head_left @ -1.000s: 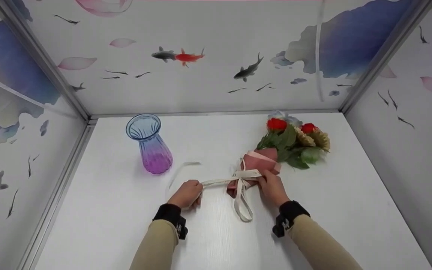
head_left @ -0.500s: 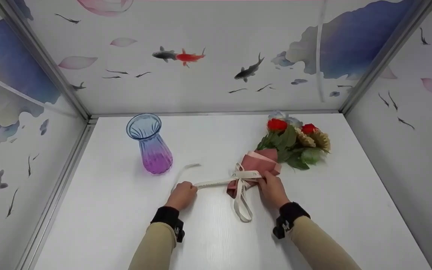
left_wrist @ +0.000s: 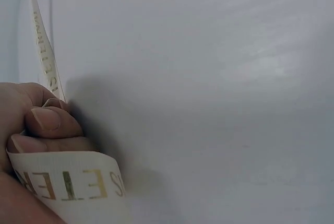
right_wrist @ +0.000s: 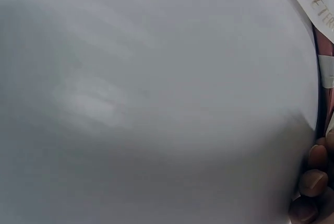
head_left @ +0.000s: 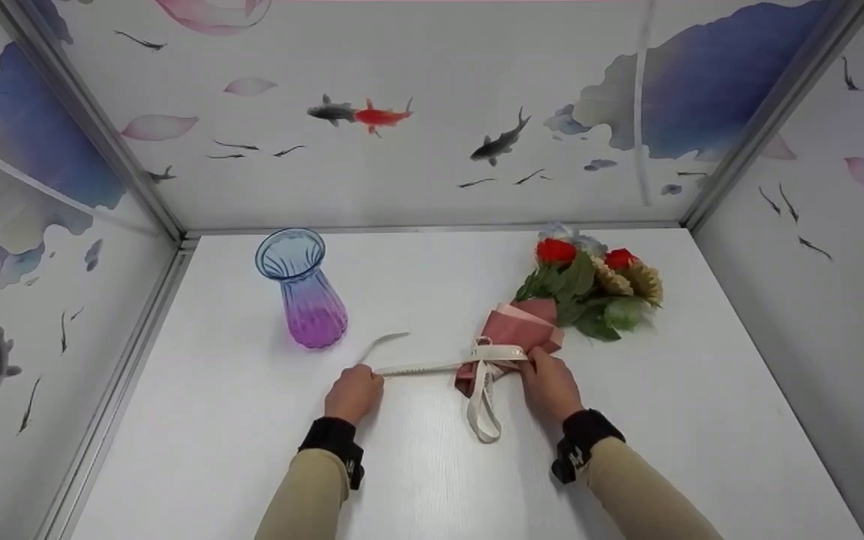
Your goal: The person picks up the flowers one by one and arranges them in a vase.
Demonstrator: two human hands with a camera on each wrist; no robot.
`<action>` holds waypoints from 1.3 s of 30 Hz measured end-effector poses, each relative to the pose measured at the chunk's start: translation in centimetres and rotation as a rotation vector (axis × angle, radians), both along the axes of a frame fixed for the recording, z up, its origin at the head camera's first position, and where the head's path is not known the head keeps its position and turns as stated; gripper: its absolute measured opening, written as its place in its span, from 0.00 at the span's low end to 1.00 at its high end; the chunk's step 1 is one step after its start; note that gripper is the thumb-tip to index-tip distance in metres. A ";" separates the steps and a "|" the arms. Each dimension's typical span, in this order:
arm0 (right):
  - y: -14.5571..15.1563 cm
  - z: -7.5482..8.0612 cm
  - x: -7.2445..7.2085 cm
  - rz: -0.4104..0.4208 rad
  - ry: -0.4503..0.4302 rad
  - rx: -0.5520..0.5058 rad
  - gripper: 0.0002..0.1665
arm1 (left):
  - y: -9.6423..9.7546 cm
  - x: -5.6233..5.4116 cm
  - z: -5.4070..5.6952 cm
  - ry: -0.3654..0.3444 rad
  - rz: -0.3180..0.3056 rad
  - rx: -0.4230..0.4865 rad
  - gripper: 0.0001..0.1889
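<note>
A bouquet of artificial-looking flowers (head_left: pixel 582 277), wrapped in pink paper (head_left: pixel 518 326), lies on the white table. Cream ribbon (head_left: pixel 421 368) is tied around the wrap, with one loop hanging toward the front edge. My left hand (head_left: pixel 355 394) grips the ribbon's left tail, which runs nearly straight from the knot. In the left wrist view, gold-lettered ribbon (left_wrist: pixel 73 182) passes through curled fingers. At the bouquet's right side, my right hand (head_left: pixel 550 384) pinches the right ribbon loop. The right wrist view shows only its fingertips (right_wrist: pixel 313 182) at the edge; their hold is largely hidden there.
A blue-to-purple glass vase (head_left: pixel 312 300) stands at the back left of the table. Patterned panels (head_left: pixel 432 180) enclose the table at the back and both sides. The ribbon's free end (head_left: pixel 385 340) curls beyond my left hand.
My left hand has moved left, taking the ribbon tail with it. The small ribbon loop above the knot has become smaller. My right hand has stayed almost in place.
</note>
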State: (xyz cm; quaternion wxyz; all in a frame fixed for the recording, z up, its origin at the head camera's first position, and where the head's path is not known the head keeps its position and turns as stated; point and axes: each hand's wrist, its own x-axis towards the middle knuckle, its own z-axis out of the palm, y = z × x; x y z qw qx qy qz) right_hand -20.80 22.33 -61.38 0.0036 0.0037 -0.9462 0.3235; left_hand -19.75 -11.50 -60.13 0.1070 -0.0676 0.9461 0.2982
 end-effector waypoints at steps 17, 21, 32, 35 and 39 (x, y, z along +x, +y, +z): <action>1.1 0.2 0.2 -0.001 -0.016 0.131 0.10 | -1.4 0.4 0.2 0.021 0.109 -0.070 0.14; 1.2 0.1 0.1 -0.005 -0.021 0.147 0.11 | -1.6 0.4 0.2 0.019 0.107 -0.072 0.15; 2.0 0.1 0.3 0.009 -0.008 0.182 0.08 | -2.2 0.6 0.5 0.005 0.116 -0.089 0.15; 2.3 0.1 0.4 0.017 -0.004 0.187 0.07 | -2.5 0.6 0.5 0.000 0.109 -0.087 0.15; 2.7 0.1 0.4 0.016 0.004 0.186 0.06 | -3.0 0.7 0.3 -0.008 0.105 -0.090 0.16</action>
